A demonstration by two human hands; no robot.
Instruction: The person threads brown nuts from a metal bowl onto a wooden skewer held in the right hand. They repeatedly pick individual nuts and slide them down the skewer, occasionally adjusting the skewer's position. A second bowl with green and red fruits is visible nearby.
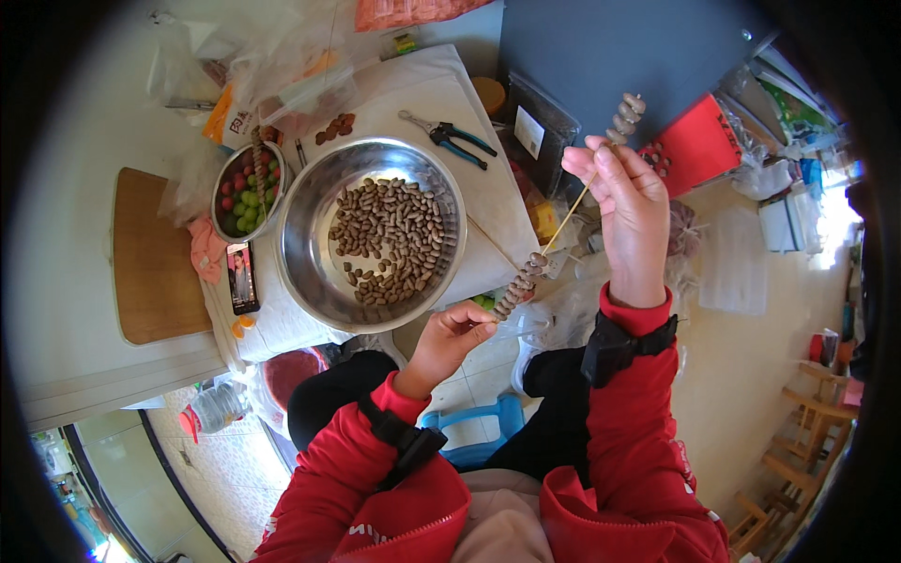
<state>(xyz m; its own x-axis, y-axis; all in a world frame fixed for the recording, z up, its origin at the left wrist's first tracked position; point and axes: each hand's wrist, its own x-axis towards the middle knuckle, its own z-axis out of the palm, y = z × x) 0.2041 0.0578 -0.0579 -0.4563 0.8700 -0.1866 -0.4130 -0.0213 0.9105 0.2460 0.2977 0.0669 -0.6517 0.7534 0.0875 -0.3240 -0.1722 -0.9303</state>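
Observation:
A thin wooden skewer [569, 219] runs diagonally between my two hands. Small brown oval pieces, looking like unshelled peanuts, are threaded on it in a lower row [519, 288] and an upper cluster [625, 119]. My left hand [454, 341] pinches the lower end. Just beneath the upper cluster, my right hand [623, 193] grips the stick. Many similar loose pieces [387, 236] lie inside a wide steel basin [299, 281] on the table. Another loaded skewer [259, 165] leans in a smaller metal bowl [219, 214] of red and green fruit [246, 200].
White cloth covers the table [486, 193]. On it are teal-handled pliers [450, 137], dark brown pieces [335, 129], a lit phone [243, 278] and orange peel [243, 325]. A bare stick [493, 243] extends past the basin. Below are a blue plastic stool [510, 415] and a bottle [215, 408].

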